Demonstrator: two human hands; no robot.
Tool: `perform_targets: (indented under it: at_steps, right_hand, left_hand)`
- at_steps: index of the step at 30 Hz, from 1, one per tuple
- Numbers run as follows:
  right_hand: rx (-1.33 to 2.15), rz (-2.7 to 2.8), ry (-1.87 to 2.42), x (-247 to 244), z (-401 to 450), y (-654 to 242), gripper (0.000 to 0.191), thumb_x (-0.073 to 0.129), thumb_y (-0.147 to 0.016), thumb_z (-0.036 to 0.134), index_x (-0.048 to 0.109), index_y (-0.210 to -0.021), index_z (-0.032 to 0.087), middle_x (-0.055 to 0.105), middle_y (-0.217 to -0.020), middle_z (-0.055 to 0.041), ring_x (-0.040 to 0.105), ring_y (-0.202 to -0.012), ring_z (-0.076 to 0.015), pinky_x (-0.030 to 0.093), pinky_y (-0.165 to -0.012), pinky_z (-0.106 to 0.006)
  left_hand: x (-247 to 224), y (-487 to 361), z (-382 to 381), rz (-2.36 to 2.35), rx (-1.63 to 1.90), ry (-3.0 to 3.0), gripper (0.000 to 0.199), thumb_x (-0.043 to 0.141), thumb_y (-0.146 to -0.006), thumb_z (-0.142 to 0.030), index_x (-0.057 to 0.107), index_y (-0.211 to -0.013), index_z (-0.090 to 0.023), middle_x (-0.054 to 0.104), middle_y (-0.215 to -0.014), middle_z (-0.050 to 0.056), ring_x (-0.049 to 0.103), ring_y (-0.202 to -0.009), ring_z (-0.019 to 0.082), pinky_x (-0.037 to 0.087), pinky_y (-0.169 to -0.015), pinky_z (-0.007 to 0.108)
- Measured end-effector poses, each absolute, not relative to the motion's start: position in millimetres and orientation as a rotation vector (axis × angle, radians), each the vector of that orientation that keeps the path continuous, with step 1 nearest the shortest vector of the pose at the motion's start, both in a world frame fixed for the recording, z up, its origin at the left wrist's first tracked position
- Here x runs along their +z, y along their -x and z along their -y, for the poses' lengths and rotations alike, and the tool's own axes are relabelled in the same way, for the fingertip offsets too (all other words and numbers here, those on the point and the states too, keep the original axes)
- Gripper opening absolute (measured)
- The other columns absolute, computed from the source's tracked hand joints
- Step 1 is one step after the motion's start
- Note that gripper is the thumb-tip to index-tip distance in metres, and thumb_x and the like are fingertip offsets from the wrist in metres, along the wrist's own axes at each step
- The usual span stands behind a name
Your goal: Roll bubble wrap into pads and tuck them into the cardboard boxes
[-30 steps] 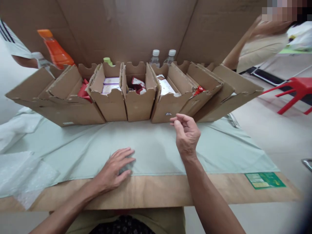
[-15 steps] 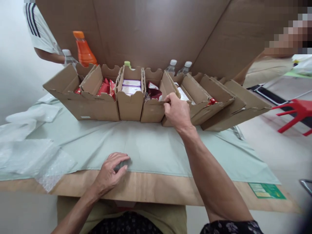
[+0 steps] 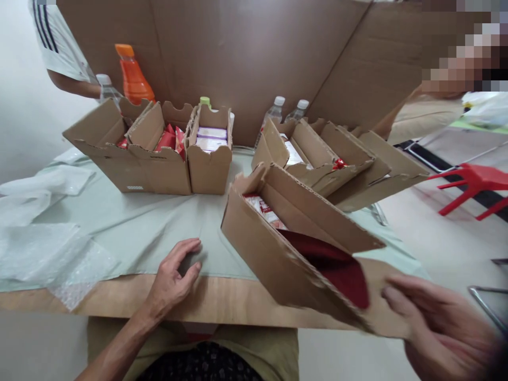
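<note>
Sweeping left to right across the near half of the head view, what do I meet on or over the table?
Bubble wrap → left hand, empty → slanted cardboard box with a dark red item inside → right hand, gripping the box's near end.

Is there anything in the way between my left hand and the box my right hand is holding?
Nothing visible stands between your left hand and the box; only flat-lying, slightly creased cloth shows in that gap.

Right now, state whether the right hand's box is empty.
Not empty: the cardboard box holds a dark red item and printed packaging.
</note>
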State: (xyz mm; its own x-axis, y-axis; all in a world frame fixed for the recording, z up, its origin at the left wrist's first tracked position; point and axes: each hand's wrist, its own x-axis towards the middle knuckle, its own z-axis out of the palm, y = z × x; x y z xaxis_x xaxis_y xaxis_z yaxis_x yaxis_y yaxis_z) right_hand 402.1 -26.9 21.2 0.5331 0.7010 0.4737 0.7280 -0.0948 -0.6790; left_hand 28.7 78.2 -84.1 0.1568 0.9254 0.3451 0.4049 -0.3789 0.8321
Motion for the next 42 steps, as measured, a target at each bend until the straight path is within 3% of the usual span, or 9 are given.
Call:
perform_targets:
  at_steps: [2,4,8,14,18,25,32,37,42]
  right_hand:
    - [0.079,0.979,1.81,2.7,46.8,-421.4,0.058,0.075,-0.082,0.056,0.063,-0.136,0.039,0.075,-0.122,-0.0141,0.075,-0.105,-0.0387,0.063,-0.088,-0.054]
    - [0.27,1.033,1.853,-18.0,60.5,-431.6,0.072,0.075,-0.081,0.059,0.055,-0.147,0.038,0.071,-0.133,-0.0148,0.071,-0.121,-0.0397,0.064,-0.095,-0.053]
    - [0.56,1.376,1.998,-54.2,61.6,-427.9,0.056,0.077,-0.077,0.064,0.076,-0.114,0.022,0.079,-0.113,-0.0138,0.074,-0.114,-0.0412,0.065,-0.094,-0.052]
    - [0.67,1.52,1.842,-59.3,-0.6,-402.4,0.044,0.07,-0.084,0.064,0.075,-0.083,0.02,0.078,-0.081,-0.0101,0.074,-0.075,-0.0297,0.063,-0.062,-0.038]
    - [0.761,1.607,1.677,-51.4,-66.1,-376.3,0.041,0.071,-0.083,0.062,0.072,-0.087,0.021,0.078,-0.087,-0.0097,0.071,-0.075,-0.0267,0.06,-0.064,-0.037]
    - [0.6,1.538,1.601,-70.8,-120.4,-334.5,0.038,0.066,-0.085,0.056,0.064,-0.1,0.021,0.075,-0.089,-0.0068,0.069,-0.077,-0.0228,0.057,-0.071,-0.036]
    - [0.443,1.529,1.844,-88.0,-103.2,-343.6,0.052,0.062,-0.079,0.059,0.069,-0.113,0.02,0.077,-0.1,-0.014,0.073,-0.091,-0.0331,0.055,-0.081,-0.047]
    - [0.431,1.555,1.907,-85.2,-106.9,-342.1,0.05,0.059,-0.077,0.065,0.068,-0.105,0.025,0.075,-0.096,-0.0123,0.068,-0.078,-0.0321,0.052,-0.076,-0.049]
    - [0.423,1.559,1.899,-82.4,-108.5,-339.8,0.038,0.063,-0.077,0.058,0.067,-0.097,0.026,0.075,-0.091,-0.0127,0.07,-0.085,-0.0358,0.05,-0.076,-0.049]
  left_hand:
    - [-78.9,-39.2,-75.9,-1.286,1.156,-1.816,0.046,0.063,-0.092,-0.023,0.062,-0.139,-0.024,0.069,-0.133,0.011,0.071,-0.116,0.025,0.059,-0.102,0.042]
    - [-72.4,-54.6,-75.0,-1.245,1.098,-1.773,0.06,0.063,-0.092,-0.024,0.051,-0.151,-0.026,0.063,-0.143,0.013,0.069,-0.12,0.025,0.059,-0.103,0.044]
    - [-65.6,-88.3,-75.3,-1.082,0.991,-1.727,0.077,0.066,-0.088,-0.024,0.039,-0.16,-0.026,0.054,-0.156,0.015,0.059,-0.136,0.031,0.052,-0.114,0.051]
    - [-76.7,-94.6,-64.0,-1.205,1.095,-1.496,0.073,0.065,-0.09,-0.031,0.04,-0.158,-0.024,0.051,-0.159,0.015,0.055,-0.141,0.033,0.054,-0.111,0.051]
    - [-75.3,-73.3,-75.7,-1.363,1.228,-1.4,0.073,0.067,-0.089,-0.033,0.04,-0.156,-0.023,0.049,-0.159,0.016,0.057,-0.139,0.033,0.051,-0.114,0.053]
    - [-75.5,-60.0,-115.2,-1.337,1.277,-1.492,0.084,0.063,-0.088,-0.029,0.027,-0.164,-0.022,0.039,-0.168,0.017,0.042,-0.154,0.033,0.044,-0.122,0.054]
    - [-70.7,-5.9,-69.5,-1.677,1.169,-1.982,0.041,0.062,-0.091,-0.019,0.065,-0.132,-0.021,0.055,-0.156,0.016,0.049,-0.148,0.034,0.044,-0.12,0.06]
    - [-56.5,73.7,-30.4,-2.132,1.1,-2.138,0.028,0.062,-0.094,-0.02,0.071,-0.121,-0.02,0.065,-0.138,0.016,0.058,-0.135,0.034,0.047,-0.115,0.057]
    - [-68.0,121.0,-23.8,-2.428,0.903,-2.061,0.028,0.062,-0.094,-0.032,0.075,-0.115,-0.019,0.07,-0.119,0.016,0.063,-0.115,0.036,0.049,-0.104,0.055]
